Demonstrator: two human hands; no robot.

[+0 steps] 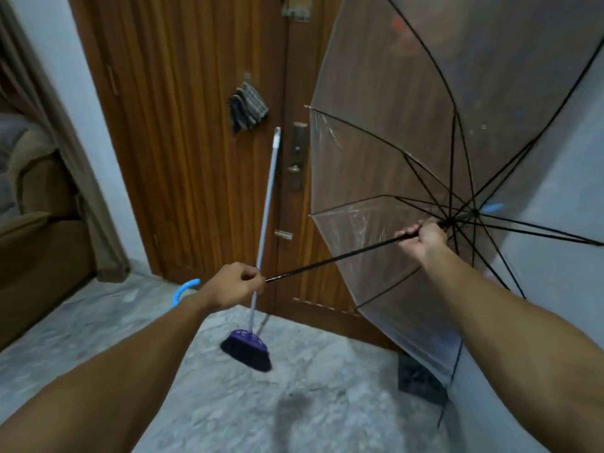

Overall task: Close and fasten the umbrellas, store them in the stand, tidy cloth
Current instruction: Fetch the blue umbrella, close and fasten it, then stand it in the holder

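At the doorway, closing the clear umbrella

My right hand (425,237) curls round the black shaft (336,256) beside the runner, placed, I judge, to draw it down; my left hand (235,286) clamps the handle end to brace it. Transparent umbrella canopy (408,158) spreads open toward two o'clock; a broom (261,256) leans at twelve.

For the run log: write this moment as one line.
umbrella: open, unfastened | left hand: grips shaft near blue handle | right hand: grips shaft near runner | broom: leaning at door
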